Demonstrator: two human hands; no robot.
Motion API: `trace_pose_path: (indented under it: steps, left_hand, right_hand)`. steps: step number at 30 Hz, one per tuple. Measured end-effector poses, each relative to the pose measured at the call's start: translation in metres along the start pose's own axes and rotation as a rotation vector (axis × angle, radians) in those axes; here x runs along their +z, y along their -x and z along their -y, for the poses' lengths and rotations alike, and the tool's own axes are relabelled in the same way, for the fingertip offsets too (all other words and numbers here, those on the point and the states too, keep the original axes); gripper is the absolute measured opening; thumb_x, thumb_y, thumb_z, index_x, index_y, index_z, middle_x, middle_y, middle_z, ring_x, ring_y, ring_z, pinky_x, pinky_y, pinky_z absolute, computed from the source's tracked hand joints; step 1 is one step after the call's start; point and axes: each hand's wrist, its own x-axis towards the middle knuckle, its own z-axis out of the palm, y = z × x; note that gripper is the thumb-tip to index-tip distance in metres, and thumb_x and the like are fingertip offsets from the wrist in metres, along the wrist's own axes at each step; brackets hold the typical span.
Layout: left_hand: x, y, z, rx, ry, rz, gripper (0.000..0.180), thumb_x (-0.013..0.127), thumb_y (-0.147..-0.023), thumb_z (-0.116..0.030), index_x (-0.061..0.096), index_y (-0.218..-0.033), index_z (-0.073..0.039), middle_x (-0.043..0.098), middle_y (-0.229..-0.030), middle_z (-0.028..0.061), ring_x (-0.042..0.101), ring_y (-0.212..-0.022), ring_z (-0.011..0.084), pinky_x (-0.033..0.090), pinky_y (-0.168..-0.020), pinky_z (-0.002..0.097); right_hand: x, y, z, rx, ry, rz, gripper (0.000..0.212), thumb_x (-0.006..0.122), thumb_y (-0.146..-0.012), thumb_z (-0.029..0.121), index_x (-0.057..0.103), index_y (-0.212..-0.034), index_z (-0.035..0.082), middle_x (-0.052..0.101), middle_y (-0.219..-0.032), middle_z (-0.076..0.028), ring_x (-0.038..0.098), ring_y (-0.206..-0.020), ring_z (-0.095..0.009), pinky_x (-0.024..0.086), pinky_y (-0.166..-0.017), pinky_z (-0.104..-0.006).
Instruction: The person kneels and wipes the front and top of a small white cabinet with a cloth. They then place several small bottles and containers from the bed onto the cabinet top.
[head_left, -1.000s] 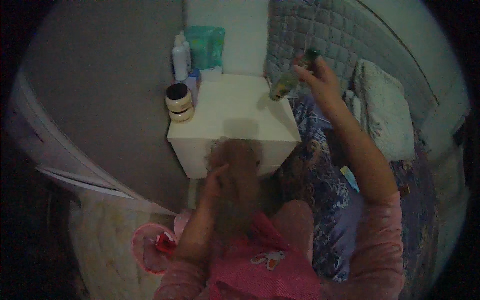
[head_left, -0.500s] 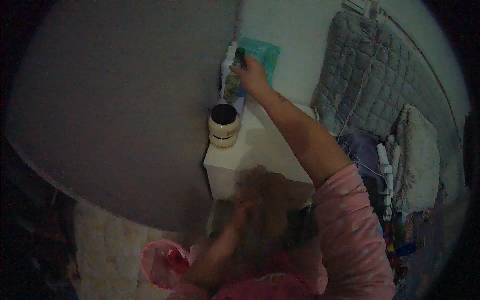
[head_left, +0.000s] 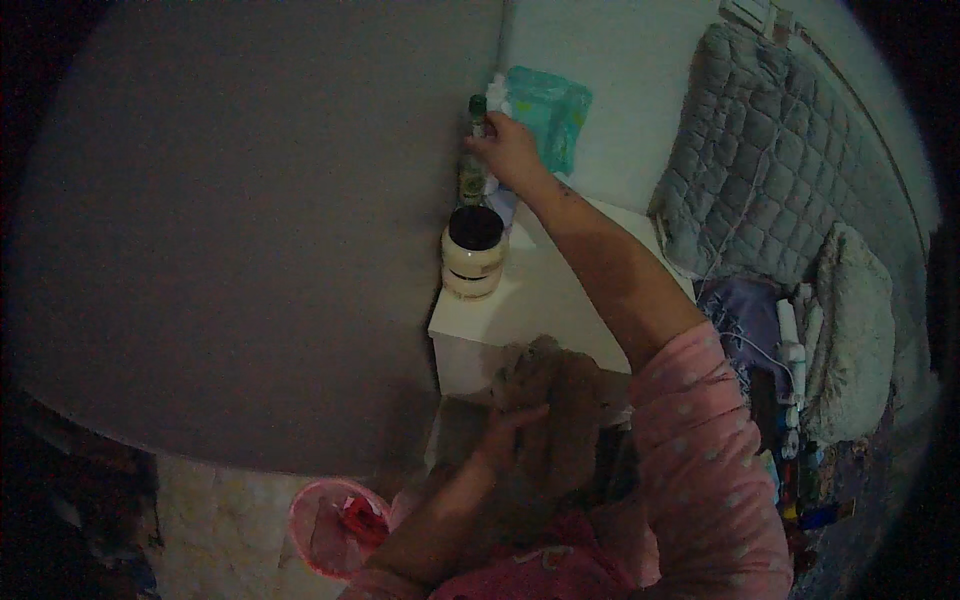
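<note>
From the head view, my right hand [head_left: 512,152] reaches to the far corner of the white counter [head_left: 545,295], fingers wrapped around the upper part of a slim dark green bottle [head_left: 473,155] that stands upright against the grey wall [head_left: 250,230]. Just nearer to me than that bottle sits a cream jar with a black lid [head_left: 473,252], close to the counter's left edge. A teal packet [head_left: 546,125] leans behind the bottle, beside a white bottle [head_left: 496,95]. My left hand [head_left: 510,425] presses a brown plush toy [head_left: 555,430] against my lap, fingers curled into it, below the counter's front edge. A pink basket [head_left: 335,525] sits on the floor left of the toy.
</note>
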Motion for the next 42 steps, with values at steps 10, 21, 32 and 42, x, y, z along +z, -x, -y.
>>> trace_pose_path:
  steps: [10,21,32,42]
  left_hand:
    - [-0.021,-0.006,0.018,-0.096,0.063,-0.043,0.032,0.063,-0.078,-0.014,0.057,-0.109,-0.007,0.060,-0.100,0.0034,0.056,-0.094,0.0184,0.042,-0.088,0.0327]
    - [-0.004,-0.012,0.012,-0.042,0.169,0.001,0.033,0.062,-0.075,-0.020,0.058,-0.105,-0.005,0.056,-0.109,0.0090,0.056,-0.097,0.0240,0.047,-0.083,0.0346]
    - [-0.006,-0.018,0.029,0.046,-0.024,0.005,0.046,0.061,-0.077,-0.026,0.050,-0.117,-0.004,0.057,-0.107,0.0075,0.055,-0.095,0.0248,0.046,-0.081,0.0397]
    - [0.003,0.001,0.027,-0.003,0.018,0.024,0.050,0.062,-0.077,-0.020,0.047,-0.121,-0.004,0.053,-0.118,0.0100,0.052,-0.106,0.0272,0.041,-0.092,0.0387]
  right_hand:
    - [-0.053,0.030,-0.003,0.013,-0.228,-0.008,0.037,0.066,-0.081,0.018,0.056,-0.111,-0.002,0.063,-0.097,-0.010,0.061,-0.086,-0.018,0.049,-0.074,-0.0307]
    - [-0.293,0.333,-0.010,0.269,0.194,0.016,0.020,0.060,-0.087,0.016,0.062,-0.103,0.003,0.064,-0.099,-0.012,0.063,-0.083,-0.021,0.050,-0.070,-0.0317]
    - [-0.532,0.550,-0.018,0.413,1.278,0.258,0.033,0.057,-0.075,0.002,0.060,-0.108,0.005,0.060,-0.101,-0.018,0.056,-0.092,-0.033,0.045,-0.081,-0.0383]
    - [-0.571,0.545,-0.029,0.709,0.817,-0.556,0.025,0.061,-0.083,0.012,0.056,-0.106,0.003,0.063,-0.093,-0.009,0.061,-0.085,-0.021,0.048,-0.071,-0.0323]
